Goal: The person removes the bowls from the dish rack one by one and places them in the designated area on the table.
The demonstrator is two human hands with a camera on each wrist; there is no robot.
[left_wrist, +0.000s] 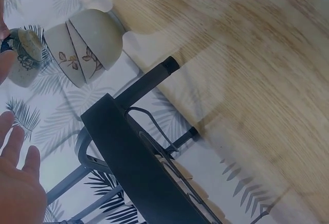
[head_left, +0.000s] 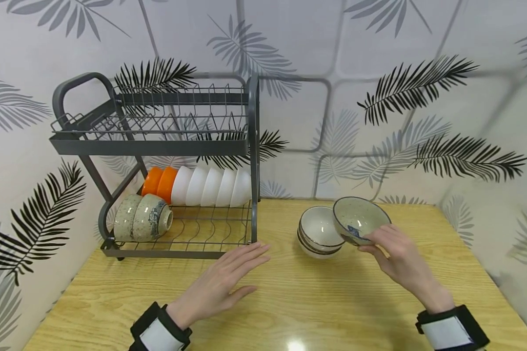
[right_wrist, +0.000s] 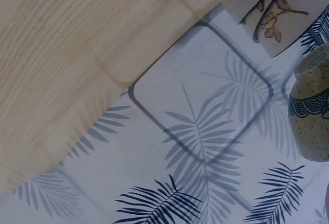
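Observation:
My right hand (head_left: 393, 253) grips a speckled bowl (head_left: 359, 219) with a blue pattern by its rim, tilted and lifted beside a stack of white bowls (head_left: 318, 231) on the wooden table (head_left: 290, 312). The same speckled bowl (right_wrist: 311, 116) shows at the right edge of the right wrist view, with the stacked bowls (right_wrist: 272, 8) above it. My left hand (head_left: 221, 280) lies flat on the table, fingers straight, just in front of the dish rack (head_left: 158, 161). In the left wrist view its fingers (left_wrist: 15, 183) show at the lower left, near the rack's frame (left_wrist: 133, 157).
The grey two-tier rack holds orange bowls (head_left: 160, 183), a row of white bowls (head_left: 212, 187) and two speckled bowls (head_left: 142, 217) on its lower shelf; the upper shelf (head_left: 153, 124) holds nothing. Leaf-patterned walls close in behind and on both sides.

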